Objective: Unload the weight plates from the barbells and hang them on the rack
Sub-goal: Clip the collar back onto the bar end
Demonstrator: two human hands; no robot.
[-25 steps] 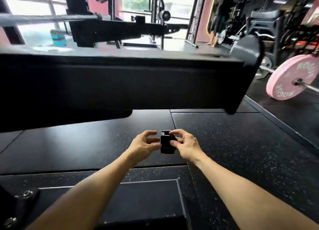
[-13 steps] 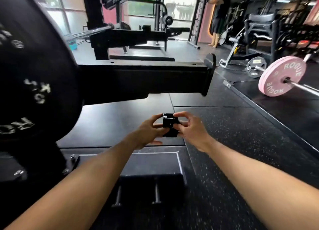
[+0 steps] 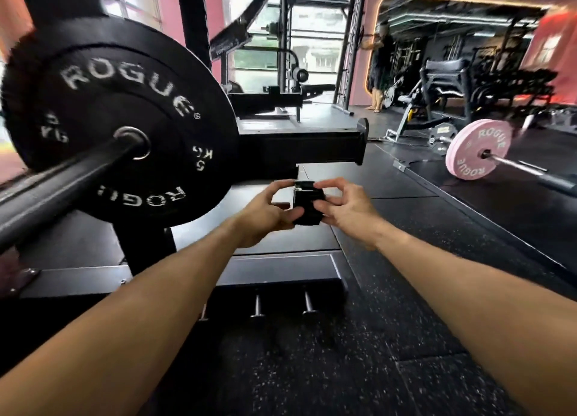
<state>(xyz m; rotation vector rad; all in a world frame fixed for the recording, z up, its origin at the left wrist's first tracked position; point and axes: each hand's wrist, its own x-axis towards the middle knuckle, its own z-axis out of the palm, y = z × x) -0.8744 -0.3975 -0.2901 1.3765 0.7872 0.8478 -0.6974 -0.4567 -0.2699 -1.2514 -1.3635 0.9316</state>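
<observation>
black plate [image 3: 125,128] on bar [image 3: 56,191] at left, pink plate [image 3: 477,148] on floor far right, left hand [image 3: 265,212] and right hand [image 3: 346,209] both pinching black collar [image 3: 307,205], fingers curled on it

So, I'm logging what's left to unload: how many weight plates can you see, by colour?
Black plate on the near bar: 1
Pink plate on the far barbell: 1
Small dark plate behind the pink one: 1
Total: 3

Both hands hold a small black collar, not a plate.
</observation>
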